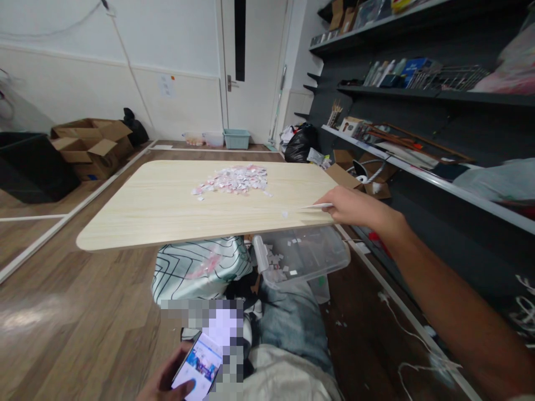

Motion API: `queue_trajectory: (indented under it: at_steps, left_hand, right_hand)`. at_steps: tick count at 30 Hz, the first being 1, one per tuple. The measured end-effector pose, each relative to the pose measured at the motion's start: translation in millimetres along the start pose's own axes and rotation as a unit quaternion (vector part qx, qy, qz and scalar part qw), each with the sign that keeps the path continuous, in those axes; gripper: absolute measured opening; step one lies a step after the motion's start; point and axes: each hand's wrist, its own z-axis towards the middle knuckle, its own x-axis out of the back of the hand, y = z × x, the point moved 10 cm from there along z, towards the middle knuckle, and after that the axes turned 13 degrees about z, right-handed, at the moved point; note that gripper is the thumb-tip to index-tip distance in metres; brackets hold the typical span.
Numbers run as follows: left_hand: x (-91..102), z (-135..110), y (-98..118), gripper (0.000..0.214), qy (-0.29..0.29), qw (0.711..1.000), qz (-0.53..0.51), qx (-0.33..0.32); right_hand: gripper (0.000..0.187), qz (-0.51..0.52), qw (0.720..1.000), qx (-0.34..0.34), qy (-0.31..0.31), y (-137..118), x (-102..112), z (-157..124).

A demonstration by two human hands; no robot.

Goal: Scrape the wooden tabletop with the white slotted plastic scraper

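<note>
My left hand (pixel 169 374) is closed around a smartphone (pixel 199 362) with a lit screen, low in the view; its thumb lies on the screen. Part of the phone's upper end is blurred out by blocks. At the right edge of the light wooden tabletop (pixel 137 214), my right hand (pixel 346 205) pinches a thin white card (pixel 316 206), seen nearly edge-on just over the surface. A small white scrap (pixel 285 214) lies left of the card. Farther back on the tabletop is a loose heap of small white and pinkish paper pieces (pixel 238 179).
Under the near edge are a clear plastic bin (pixel 317 253) with white pieces inside and a patterned cloth-covered seat (pixel 200 270). Shelves (pixel 401 94) line the right wall. Cardboard boxes (pixel 94 147) and a black bin (pixel 35 167) stand left; a teal basket (pixel 237 139) sits by the door.
</note>
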Motion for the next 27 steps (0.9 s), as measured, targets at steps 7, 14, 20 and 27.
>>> queue_trajectory:
  at_steps: [7, 14, 20, 27]
  left_hand:
    - [-0.7, 5, -3, 0.073, -0.002, 1.000, 0.015, -0.023]
    - [-4.8, 2, 19, 0.059, -0.040, 0.996, 0.008, -0.078]
    - [-10.0, 1, 24, 0.058, -0.056, 0.996, 0.002, -0.073]
    - [-6.0, 5, 17, 0.066, -0.057, 0.996, 0.038, -0.065]
  right_hand:
    - [0.034, -0.061, 0.997, -0.043, -0.035, -7, -13, 32]
    - [0.029, 0.009, 0.994, -0.097, -0.040, 24, 0, 71]
    - [0.040, 0.243, 0.949, -0.182, -0.082, 92, -15, 90]
    - [0.032, 0.137, 0.975, -0.103, -0.141, 55, 0, 111]
